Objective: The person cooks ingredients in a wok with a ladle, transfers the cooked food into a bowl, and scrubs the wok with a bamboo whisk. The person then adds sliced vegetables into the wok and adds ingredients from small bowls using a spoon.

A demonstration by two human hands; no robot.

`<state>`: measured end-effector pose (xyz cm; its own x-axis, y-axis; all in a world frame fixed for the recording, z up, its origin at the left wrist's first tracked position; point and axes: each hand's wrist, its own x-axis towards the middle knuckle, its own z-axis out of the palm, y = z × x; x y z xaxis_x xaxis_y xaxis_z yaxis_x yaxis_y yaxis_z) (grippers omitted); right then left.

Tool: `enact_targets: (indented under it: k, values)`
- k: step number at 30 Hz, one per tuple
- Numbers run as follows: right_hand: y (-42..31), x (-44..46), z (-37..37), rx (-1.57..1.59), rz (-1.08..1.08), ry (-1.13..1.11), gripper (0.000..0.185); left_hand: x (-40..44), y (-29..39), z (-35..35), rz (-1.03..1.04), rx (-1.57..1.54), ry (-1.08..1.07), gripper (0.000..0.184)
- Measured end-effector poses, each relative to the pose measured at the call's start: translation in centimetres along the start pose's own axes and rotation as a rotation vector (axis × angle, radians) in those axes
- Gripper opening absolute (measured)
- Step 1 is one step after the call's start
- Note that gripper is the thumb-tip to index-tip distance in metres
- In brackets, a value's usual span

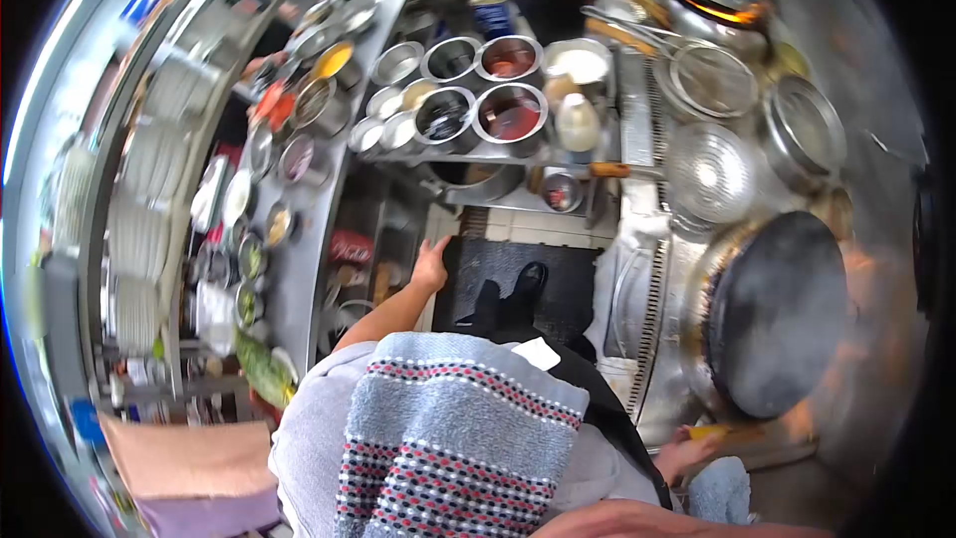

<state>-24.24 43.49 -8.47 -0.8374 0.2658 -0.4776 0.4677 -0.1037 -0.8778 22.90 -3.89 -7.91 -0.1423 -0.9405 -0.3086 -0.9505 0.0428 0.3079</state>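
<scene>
A dark pan (782, 314) lies just beyond the right hand (679, 456), at a yellow handle (727, 431), grip unclear; well apart, the left hand (431, 265) is empty, fingers loose.

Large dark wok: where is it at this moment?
In the head view, the large dark wok is at right, below the perforated strainer in frame, with the right hand near its lower edge.

The right hand (683, 455) holds a yellow handle (727, 431) beside a dark pan (779, 319).
</scene>
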Motion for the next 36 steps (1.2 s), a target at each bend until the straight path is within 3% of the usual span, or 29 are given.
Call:
enact_targets:
  k: [1, 2, 3, 5, 6, 8, 10, 12, 13, 16, 17, 19, 20, 23, 33, 36]
  values:
    - [2.3, -2.2, 1.1, 0.005, 0.060, -0.122, 0.047, -1.8, -4.4, -0.3, -0.044, 0.026, -0.014, 0.082]
    - [5.6, -2.2, 1.1, 0.022, 0.082, -0.122, 0.047, -3.8, -8.2, -0.5, -0.133, 0.060, -0.059, 0.077]
    - [4.1, -7.0, 3.6, -0.012, 0.093, -0.021, 0.049, -5.6, -11.4, -0.8, -0.210, 0.086, -0.104, 0.073]
    - [4.0, -9.9, 3.8, 0.003, 0.172, -0.071, 0.052, -7.8, -14.7, -2.8, -0.519, -0.157, -0.383, 0.067]
    - [4.1, -11.1, 3.6, 0.009, 0.157, -0.093, 0.052, -7.5, -16.7, -2.3, -0.518, -0.182, -0.371, 0.067]
    - [4.9, -12.7, 2.5, -0.080, 0.101, -0.119, 0.051, -6.6, -20.9, -1.1, -0.520, -0.143, -0.640, 0.062]
    - [6.1, -13.1, 1.7, -0.158, 0.102, -0.154, 0.050, -5.6, -22.0, -1.9, -0.473, -0.421, -0.531, 0.058]
    - [7.5, -13.9, 1.4, -0.191, 0.142, -0.231, 0.048, -2.8, -23.4, -2.1, -0.278, -0.455, -0.385, 0.058]
    - [8.1, -14.6, 1.3, -0.174, 0.158, -0.292, 0.047, -1.5, -24.5, -2.4, -0.282, -0.472, -0.384, 0.058]
    - [11.2, -12.3, 2.1, -0.260, 0.141, -0.205, 0.048, 2.2, -28.7, -4.2, 0.002, -0.528, -0.245, 0.060]
    - [11.9, -9.9, 1.3, -0.281, 0.123, -0.205, 0.048, 2.6, -30.3, -5.0, 0.004, -0.606, -0.256, 0.056]
    - [12.4, -7.6, -0.2, -0.621, 0.063, -0.333, 0.050, 2.7, -33.5, -7.9, 0.041, -0.555, -0.187, 0.050]
    - [12.1, -7.8, -0.7, -0.729, 0.036, -0.378, 0.051, 2.6, -34.9, -9.0, -0.028, -0.708, -0.126, 0.047]
    - [8.6, -10.6, -2.3, -0.714, 0.102, -0.238, 0.047, 0.8, -37.3, -13.6, -0.255, -1.188, 0.028, 0.036]
    - [9.9, -17.0, 2.8, -0.521, 0.002, -0.247, 0.035, -3.3, -44.4, -17.4, -0.375, -1.280, 0.243, 0.033]
    - [10.9, -17.7, 4.3, -0.495, -0.007, -0.270, 0.032, -4.8, -47.7, -17.3, -0.448, -1.258, 0.431, 0.030]
